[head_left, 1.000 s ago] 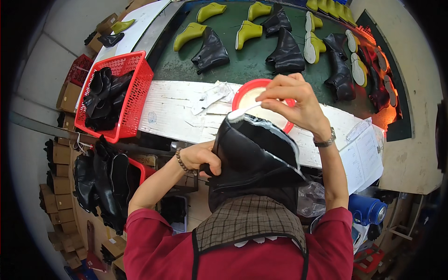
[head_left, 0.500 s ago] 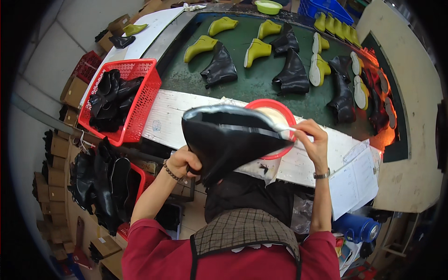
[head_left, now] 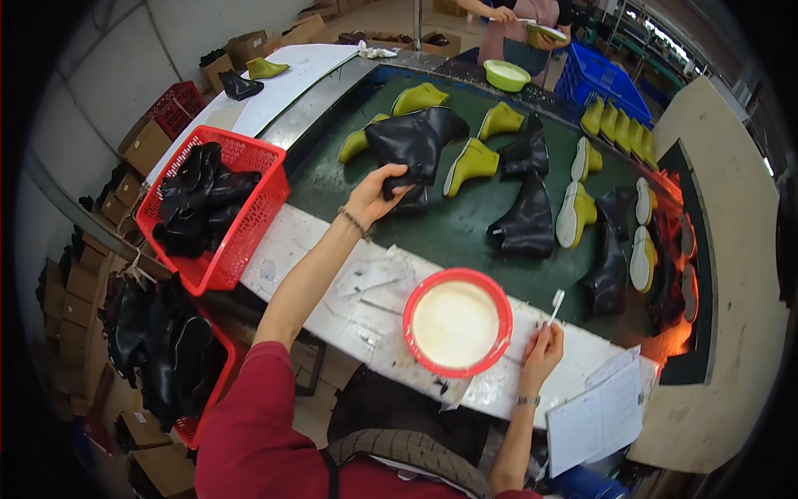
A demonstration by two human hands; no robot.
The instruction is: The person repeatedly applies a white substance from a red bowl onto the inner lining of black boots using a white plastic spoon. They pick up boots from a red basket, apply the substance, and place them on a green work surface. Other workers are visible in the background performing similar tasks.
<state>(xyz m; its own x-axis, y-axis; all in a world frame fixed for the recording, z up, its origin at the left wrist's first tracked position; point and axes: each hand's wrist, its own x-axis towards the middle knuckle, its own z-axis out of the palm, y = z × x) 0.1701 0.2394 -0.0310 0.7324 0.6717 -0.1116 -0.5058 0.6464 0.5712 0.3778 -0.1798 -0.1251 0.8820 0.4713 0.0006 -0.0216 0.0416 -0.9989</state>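
My left hand point(head_left: 381, 193) grips a black leather boot upper point(head_left: 413, 143), stretched out over the green surface point(head_left: 332, 179) at the far side of the white board. Another black upper lies partly hidden beneath it, beside yellow-green boot lasts point(head_left: 471, 166). In my right hand point(head_left: 543, 356) a white toothbrush-like brush point(head_left: 557, 303) is pinched upright, bristles up, above the board's right part. Between my arms sits a red bowl point(head_left: 408, 328) of creamy white liquid point(head_left: 455, 323); neither hand touches it.
A red basket point(head_left: 264, 195) of black uppers stands at left, with more boots point(head_left: 162, 341) below. Toward the right, soled lasts point(head_left: 575, 214) and black uppers lie near a glowing orange area point(head_left: 672, 339). Papers point(head_left: 594, 424) overhang the near edge. A co-worker's hand point(head_left: 503, 14) shows at back.
My left hand has carried the boot upper forward from above the bowl to the green surface. The brush in my right hand has come away from the upper and moved down, nearer me.
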